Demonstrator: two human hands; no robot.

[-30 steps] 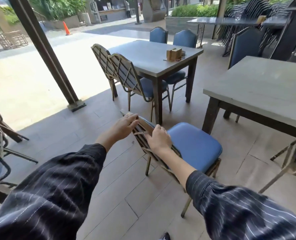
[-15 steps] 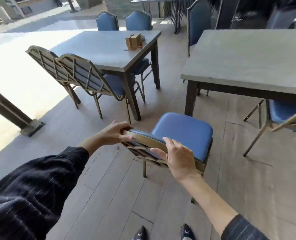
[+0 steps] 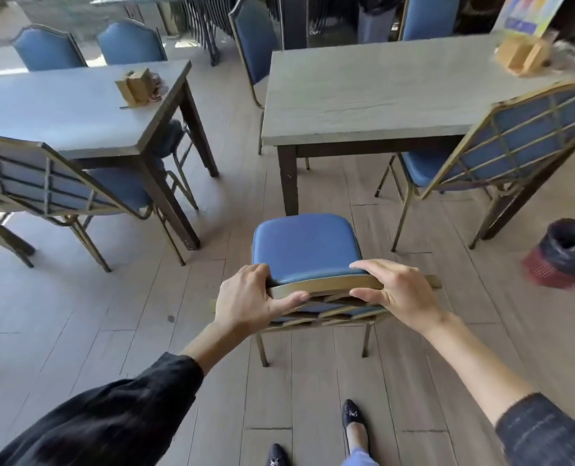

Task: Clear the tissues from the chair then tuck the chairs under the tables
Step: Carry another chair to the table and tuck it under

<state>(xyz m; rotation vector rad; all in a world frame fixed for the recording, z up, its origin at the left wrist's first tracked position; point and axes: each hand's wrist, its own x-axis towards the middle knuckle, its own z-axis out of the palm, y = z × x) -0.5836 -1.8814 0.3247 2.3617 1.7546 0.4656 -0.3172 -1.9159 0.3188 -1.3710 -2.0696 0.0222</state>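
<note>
Left hand [image 3: 246, 299] and right hand [image 3: 395, 292] both clamped on blue chair [image 3: 306, 245] backrest top rail, fingers wrapped round it. Chair faces grey table [image 3: 363, 99], seat apparently just short of its edge.

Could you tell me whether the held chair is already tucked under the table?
No, the chair stands clear of the table, its whole seat visible.

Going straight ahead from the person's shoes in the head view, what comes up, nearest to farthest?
Shoes → hands on the chair back → blue seat → table → far chair.
</note>
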